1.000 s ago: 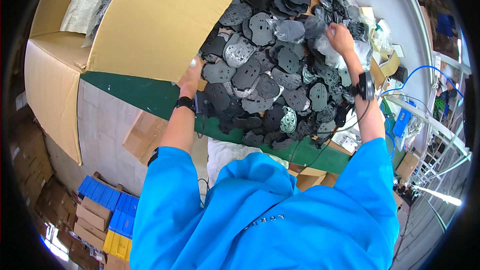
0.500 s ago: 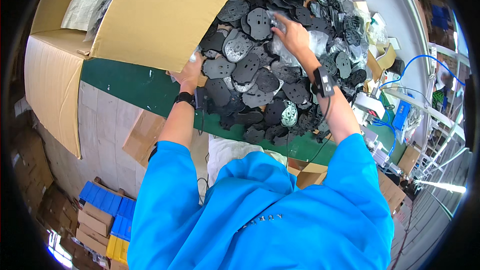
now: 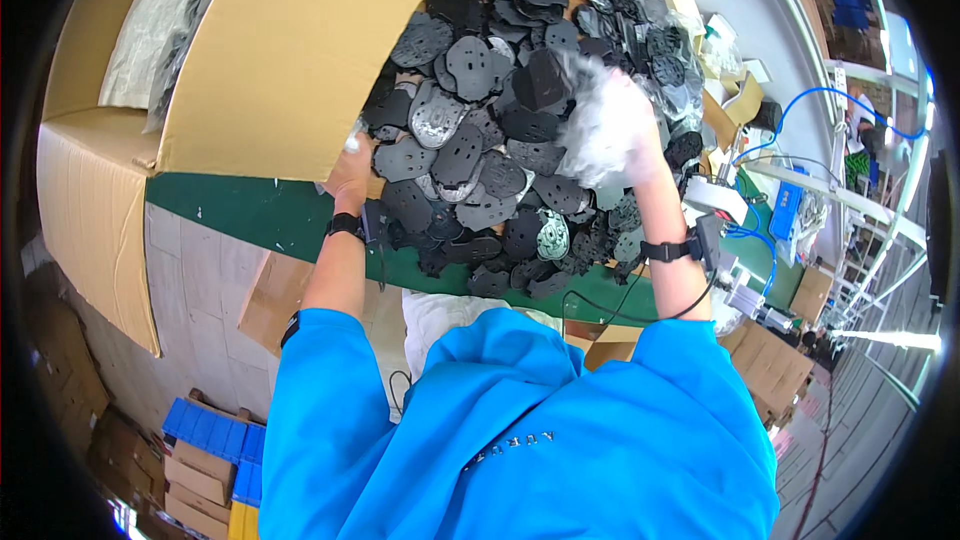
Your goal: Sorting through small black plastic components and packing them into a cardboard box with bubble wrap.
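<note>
My right hand (image 3: 632,125), blurred by motion, is closed on a crumpled clear plastic bag (image 3: 597,130) over the pile. A dark part (image 3: 540,82) is at the bag's left side; whether it is inside the bag cannot be made out. My left hand (image 3: 350,168) grips the lower corner of a cardboard box flap (image 3: 285,60), some fingers hidden by it. A small white bit (image 3: 352,143) shows at those fingers. Below both hands spread many flat, rounded black plastic plates (image 3: 460,155) with slots and holes. One pale green plate (image 3: 552,235) lies at the near side.
The plates lie on a green tabletop (image 3: 225,205). An open cardboard box (image 3: 95,205) stands at the left. To the right are a white device (image 3: 715,198), blue cables (image 3: 770,265) and a metal frame. Blue bins (image 3: 210,430) sit on the floor at lower left.
My right hand has lifted the plastic bag off the pile and moved right and nearer to me. My left hand stays at the flap; the whole view has shifted a little.
</note>
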Demonstrator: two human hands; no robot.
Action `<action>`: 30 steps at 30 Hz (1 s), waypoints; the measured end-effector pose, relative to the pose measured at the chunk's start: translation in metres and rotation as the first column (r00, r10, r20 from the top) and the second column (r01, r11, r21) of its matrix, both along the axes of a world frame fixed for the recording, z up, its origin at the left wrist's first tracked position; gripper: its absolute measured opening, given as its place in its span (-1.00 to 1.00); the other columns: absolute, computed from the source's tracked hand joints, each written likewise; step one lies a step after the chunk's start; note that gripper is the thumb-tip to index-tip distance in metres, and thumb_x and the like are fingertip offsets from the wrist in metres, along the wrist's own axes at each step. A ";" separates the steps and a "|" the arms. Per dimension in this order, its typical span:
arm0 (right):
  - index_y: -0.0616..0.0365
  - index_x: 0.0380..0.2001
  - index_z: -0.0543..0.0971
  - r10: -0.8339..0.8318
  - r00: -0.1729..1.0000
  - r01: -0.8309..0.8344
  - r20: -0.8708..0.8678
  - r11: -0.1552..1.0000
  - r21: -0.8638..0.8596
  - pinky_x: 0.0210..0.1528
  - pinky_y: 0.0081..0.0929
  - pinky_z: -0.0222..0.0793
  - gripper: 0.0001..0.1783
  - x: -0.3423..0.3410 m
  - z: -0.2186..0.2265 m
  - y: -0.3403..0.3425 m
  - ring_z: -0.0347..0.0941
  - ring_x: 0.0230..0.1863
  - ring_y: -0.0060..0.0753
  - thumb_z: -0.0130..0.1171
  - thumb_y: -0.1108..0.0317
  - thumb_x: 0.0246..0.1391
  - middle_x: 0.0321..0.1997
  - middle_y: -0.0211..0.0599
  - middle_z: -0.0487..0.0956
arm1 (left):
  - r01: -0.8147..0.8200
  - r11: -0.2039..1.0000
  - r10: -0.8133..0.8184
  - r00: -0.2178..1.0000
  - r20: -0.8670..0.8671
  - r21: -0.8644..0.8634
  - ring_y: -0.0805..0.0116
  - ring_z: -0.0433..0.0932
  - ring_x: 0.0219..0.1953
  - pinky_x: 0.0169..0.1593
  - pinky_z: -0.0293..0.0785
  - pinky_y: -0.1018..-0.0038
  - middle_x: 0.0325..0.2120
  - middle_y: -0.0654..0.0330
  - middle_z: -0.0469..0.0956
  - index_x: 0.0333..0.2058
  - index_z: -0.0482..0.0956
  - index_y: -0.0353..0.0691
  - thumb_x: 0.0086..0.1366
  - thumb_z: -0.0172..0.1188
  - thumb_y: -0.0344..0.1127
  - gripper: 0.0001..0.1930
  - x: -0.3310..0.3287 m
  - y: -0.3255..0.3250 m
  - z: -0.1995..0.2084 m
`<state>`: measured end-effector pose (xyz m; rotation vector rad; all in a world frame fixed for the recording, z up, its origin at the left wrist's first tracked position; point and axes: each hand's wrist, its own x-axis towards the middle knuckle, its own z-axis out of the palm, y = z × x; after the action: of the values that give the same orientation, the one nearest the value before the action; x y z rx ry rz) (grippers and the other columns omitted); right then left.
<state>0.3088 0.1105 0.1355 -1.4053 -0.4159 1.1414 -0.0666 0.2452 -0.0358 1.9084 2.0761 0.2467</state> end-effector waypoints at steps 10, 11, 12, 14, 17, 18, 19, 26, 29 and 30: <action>0.11 -0.34 0.51 -0.132 0.566 0.370 0.814 0.923 -0.108 -0.40 -0.67 0.23 -0.65 0.099 0.017 -0.070 0.28 -0.52 -0.71 0.37 0.12 -0.01 -0.53 -0.59 0.48 | 0.080 0.960 -0.053 0.993 -0.103 0.268 0.00 0.44 -0.16 -0.10 0.34 0.14 -0.26 0.11 0.47 -0.23 0.49 -0.07 0.02 0.27 -0.08 -0.65 0.007 -0.001 0.005; 0.14 -0.22 0.52 -0.052 0.460 0.356 0.887 0.925 -0.131 -0.33 -0.60 0.29 -0.52 0.132 0.006 -0.081 0.36 -0.47 -0.62 0.39 0.02 -0.06 -0.49 -0.50 0.52 | 0.100 0.932 -0.057 0.989 -0.133 0.349 0.03 0.45 -0.18 -0.13 0.35 0.16 -0.24 0.14 0.46 -0.24 0.49 -0.07 0.03 0.26 -0.07 -0.65 0.006 -0.001 0.001; 0.17 -0.10 0.53 0.032 0.342 0.349 0.939 0.923 -0.158 -0.26 -0.54 0.36 -0.36 0.163 -0.008 -0.090 0.44 -0.42 -0.52 0.41 -0.08 -0.12 -0.44 -0.40 0.57 | 0.119 0.919 -0.074 0.989 -0.131 0.376 0.01 0.45 -0.16 -0.12 0.35 0.14 -0.26 0.12 0.47 -0.25 0.49 -0.07 0.02 0.27 -0.06 -0.65 0.006 0.001 -0.003; 0.23 0.04 0.48 0.216 0.441 0.412 0.871 0.814 -0.410 -0.12 -0.43 0.40 -0.16 0.198 -0.019 -0.087 0.53 -0.25 -0.33 0.39 -0.19 -0.17 -0.31 -0.19 0.62 | 0.142 0.894 -0.087 0.985 -0.146 0.424 -0.02 0.45 -0.13 -0.10 0.36 0.10 -0.30 0.08 0.49 -0.25 0.50 -0.08 0.00 0.28 -0.04 -0.63 0.001 0.002 -0.009; 0.31 0.14 0.44 0.449 0.442 0.401 0.776 0.675 -0.619 0.03 -0.33 0.41 -0.01 0.268 -0.054 -0.101 0.55 -0.06 -0.14 0.36 -0.28 -0.19 -0.12 0.09 0.60 | 0.154 0.899 -0.101 0.984 -0.148 0.411 0.02 0.44 -0.15 -0.10 0.35 0.15 -0.28 0.13 0.47 -0.24 0.49 -0.08 -0.01 0.28 -0.06 -0.62 0.008 0.004 -0.011; 0.33 0.15 0.43 0.523 0.415 0.381 0.745 0.644 -0.664 0.06 -0.32 0.40 0.02 0.282 -0.068 -0.107 0.55 -0.01 -0.09 0.35 -0.29 -0.19 -0.06 0.17 0.58 | 0.156 0.899 -0.105 0.984 -0.145 0.409 0.02 0.44 -0.16 -0.11 0.35 0.16 -0.27 0.13 0.47 -0.24 0.48 -0.08 -0.01 0.28 -0.06 -0.62 0.010 0.006 -0.011; 0.40 0.11 0.45 0.599 0.514 0.276 0.614 0.562 -0.780 0.09 -0.29 0.40 0.04 0.278 -0.070 -0.092 0.55 0.02 -0.06 0.34 -0.33 -0.20 -0.05 0.22 0.57 | 0.166 0.893 -0.105 0.981 -0.166 0.418 0.02 0.44 -0.16 -0.13 0.35 0.16 -0.26 0.14 0.47 -0.25 0.48 -0.08 -0.01 0.28 -0.07 -0.63 0.005 0.004 -0.011; 0.09 -0.12 0.62 0.714 0.148 0.325 0.684 0.618 -0.716 -0.02 -0.13 0.44 -0.47 0.241 -0.045 -0.086 0.58 -0.09 0.01 0.26 -0.10 -0.01 -0.22 0.08 0.63 | 0.163 0.880 -0.102 0.982 -0.157 0.445 0.03 0.45 -0.16 -0.13 0.36 0.16 -0.25 0.16 0.48 -0.24 0.48 -0.08 0.00 0.28 -0.09 -0.64 0.002 0.001 -0.011; 0.09 -0.29 0.59 0.513 0.195 0.160 0.836 0.824 -0.543 -0.22 -0.26 0.43 -0.67 0.222 -0.031 -0.094 0.54 -0.40 -0.16 0.20 0.05 0.08 -0.44 -0.07 0.60 | 0.156 0.896 -0.102 0.984 -0.148 0.416 0.03 0.45 -0.16 -0.12 0.36 0.15 -0.25 0.16 0.48 -0.23 0.49 -0.08 0.00 0.28 -0.09 -0.64 0.003 0.001 -0.010; 0.11 -0.30 0.57 0.447 0.281 0.135 0.849 0.858 -0.496 -0.25 -0.32 0.42 -0.68 0.217 -0.026 -0.092 0.52 -0.44 -0.24 0.21 0.07 0.08 -0.47 -0.11 0.58 | 0.146 0.899 -0.088 0.984 -0.156 0.414 0.03 0.45 -0.16 -0.12 0.36 0.15 -0.25 0.16 0.48 -0.23 0.49 -0.08 0.00 0.28 -0.08 -0.64 0.002 -0.002 -0.009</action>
<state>0.5254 0.0187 0.1096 -2.5313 -1.2383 0.3507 -0.0645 0.2435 -0.0450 2.3507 2.1105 0.6021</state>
